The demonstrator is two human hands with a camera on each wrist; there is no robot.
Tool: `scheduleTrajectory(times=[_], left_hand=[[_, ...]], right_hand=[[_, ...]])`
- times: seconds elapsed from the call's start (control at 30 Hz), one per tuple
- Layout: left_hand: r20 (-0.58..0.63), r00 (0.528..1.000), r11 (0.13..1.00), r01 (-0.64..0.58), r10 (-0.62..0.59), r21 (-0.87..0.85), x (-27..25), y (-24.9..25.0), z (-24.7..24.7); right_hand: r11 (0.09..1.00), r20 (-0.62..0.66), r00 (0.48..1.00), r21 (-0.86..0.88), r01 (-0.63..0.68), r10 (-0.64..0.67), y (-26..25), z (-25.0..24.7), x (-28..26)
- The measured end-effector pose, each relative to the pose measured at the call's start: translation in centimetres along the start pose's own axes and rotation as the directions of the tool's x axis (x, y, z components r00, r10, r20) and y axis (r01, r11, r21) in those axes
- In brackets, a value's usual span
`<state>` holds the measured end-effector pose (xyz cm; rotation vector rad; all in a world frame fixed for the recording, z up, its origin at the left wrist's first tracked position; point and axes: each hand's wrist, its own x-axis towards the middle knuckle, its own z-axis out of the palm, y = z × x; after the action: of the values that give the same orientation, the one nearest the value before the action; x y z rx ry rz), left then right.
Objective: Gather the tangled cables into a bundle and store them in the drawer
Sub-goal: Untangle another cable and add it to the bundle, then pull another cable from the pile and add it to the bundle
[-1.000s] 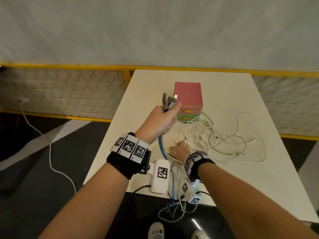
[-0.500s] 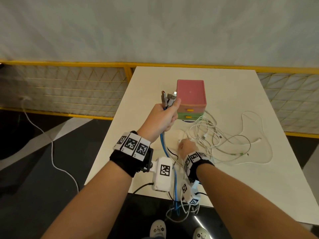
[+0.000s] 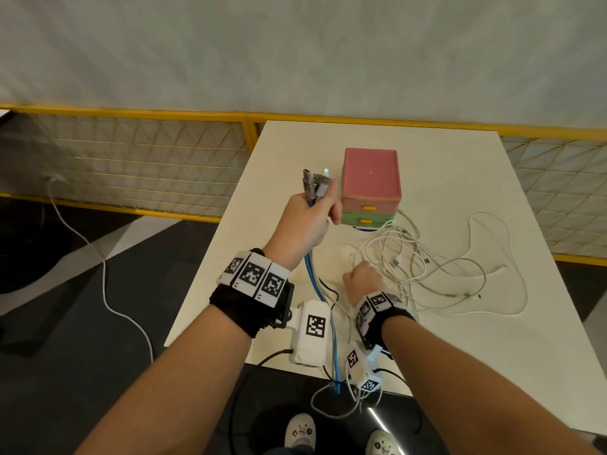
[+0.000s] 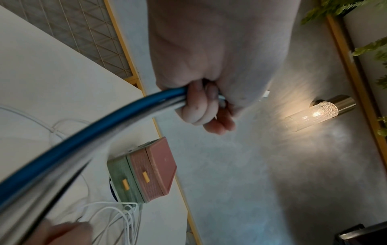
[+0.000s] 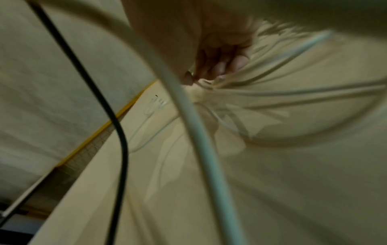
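I see the white cables tangled on the cream table, in front of the 2-drawer box, both drawers closed. My right hand is fisted around several strands at the tangle's near edge. My left hand, raised, grips the gathered plug ends, a blue cable trailing down.

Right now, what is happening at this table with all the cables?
A person is gathering cables. The left hand holds a bunch of plug ends upright above the table, with a blue cable hanging from the fist. The right hand grips white cables from the tangle lying on the table. Both drawers of the drawer box are closed.
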<state>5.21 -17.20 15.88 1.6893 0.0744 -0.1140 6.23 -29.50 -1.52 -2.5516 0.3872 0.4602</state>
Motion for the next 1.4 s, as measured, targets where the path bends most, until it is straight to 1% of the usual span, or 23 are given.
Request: scheduleTrajectory(times=[0.03,0.07,0.13,0.17,0.23,0.33,0.37,0.43,0.47,0.53,0.6,0.67,0.73,0.8,0.87,0.93,1.03,1.1,1.17,1.2,1.23,1.33,1.4], left_hand=[[-0.007,1.000,1.000,-0.005,0.005,-0.019,0.0,-0.1,-0.1],[-0.005,1.000,1.000,-0.009,0.009,-0.030,0.1,-0.2,-0.2],[0.013,1.000,1.000,-0.005,0.005,-0.031,0.1,-0.2,-0.4],[0.015,1.000,1.000,0.004,-0.004,-0.024,0.2,-0.2,-0.4],[-0.007,1.000,1.000,0.021,-0.021,-0.010,0.4,-0.4,-0.4],[-0.006,1.000,0.999,0.028,-0.028,-0.021,0.7,-0.4,0.5],[0.021,0.999,0.999,0.036,-0.036,-0.021,0.6,-0.3,1.0],[0.110,0.992,0.998,0.057,-0.056,-0.003,0.6,-0.2,2.0],[0.163,0.985,0.999,0.050,-0.052,0.012,0.5,-0.1,2.5],[0.238,0.971,0.999,-0.010,-0.002,0.050,0.4,-0.1,3.3],[0.219,0.974,0.998,-0.061,0.054,0.027,0.2,0.2,4.0],[0.198,0.975,0.994,-0.086,0.098,-0.072,-0.2,0.7,4.5],[0.245,0.960,0.987,-0.112,0.136,-0.111,-0.7,1.0,4.8],[0.289,0.943,0.985,-0.144,0.166,-0.093,-1.1,1.2,5.1],[0.277,0.943,0.983,-0.170,0.182,-0.065,-1.1,1.1,5.3],[0.239,0.951,0.980,-0.195,0.198,-0.038,-1.0,0.9,5.6],[0.223,0.944,0.970,-0.242,0.243,-0.029,-1.1,0.7,6.0],[0.205,0.947,0.968,-0.251,0.249,-0.017,-1.2,0.8,6.1],[0.124,0.962,0.969,-0.247,0.245,0.000,-1.1,1.3,6.1],[0.087,0.964,0.968,-0.249,0.250,-0.015,-1.0,1.5,6.1],[0.067,0.965,0.966,-0.249,0.254,-0.072,-1.0,2.0,6.0],[0.075,0.974,0.918,-0.176,0.215,-0.356,-1.4,4.2,5.4],[0.068,0.970,0.893,-0.184,0.232,-0.411,-1.6,5.4,4.7]], right_hand=[[0.994,-0.060,0.998,0.105,0.043,-0.037,0.1,-0.5,-0.2],[0.961,-0.104,0.991,0.255,0.105,-0.080,0.2,-1.2,-0.3],[0.810,-0.169,0.971,0.536,0.236,-0.171,0.3,-3.0,-1.0],[0.735,-0.213,0.956,0.613,0.290,-0.200,0.2,-4.2,-1.5],[0.605,-0.277,0.934,0.711,0.358,-0.227,-0.1,-6.7,-2.5],[0.389,-0.286,0.919,0.841,0.377,-0.272,-0.6,-9.7,-4.4],[0.342,-0.284,0.913,0.860,0.378,-0.294,-0.7,-10.4,-5.1],[0.309,-0.289,0.891,0.862,0.402,-0.351,-0.8,-11.3,-6.3],[0.303,-0.296,0.875,0.855,0.422,-0.383,-0.9,-11.4,-6.8],[0.311,-0.297,0.856,0.839,0.446,-0.424,-0.8,-11.6,-7.8],[0.356,-0.294,0.847,0.810,0.467,-0.442,-0.5,-11.7,-8.4],[0.402,-0.304,0.825,0.759,0.512,-0.477,-0.1,-11.8,-8.9],[0.416,-0.322,0.804,0.725,0.548,-0.499,0.3,-12.0,-9.2],[0.410,-0.335,0.796,0.718,0.562,-0.504,0.7,-12.2,-9.5],[0.409,-0.339,0.777,0.700,0.585,-0.531,0.9,-12.2,-9.7],[0.417,-0.336,0.760,0.679,0.605,-0.556,1.1,-12.2,-10.0],[0.420,-0.330,0.760,0.678,0.604,-0.560,1.2,-12.4,-10.2],[0.419,-0.314,0.749,0.674,0.609,-0.584,1.2,-12.5,-10.4],[0.450,-0.279,0.732,0.637,0.625,-0.621,1.2,-12.5,-10.7],[0.474,-0.260,0.725,0.610,0.635,-0.637,1.3,-12.4,-10.7],[0.500,-0.240,0.724,0.584,0.640,-0.647,1.4,-12.2,-10.7],[0.557,-0.192,0.740,0.546,0.626,-0.644,2.6,-11.7,-9.9],[0.596,-0.156,0.759,0.529,0.604,-0.632,3.7,-11.4,-9.1]])
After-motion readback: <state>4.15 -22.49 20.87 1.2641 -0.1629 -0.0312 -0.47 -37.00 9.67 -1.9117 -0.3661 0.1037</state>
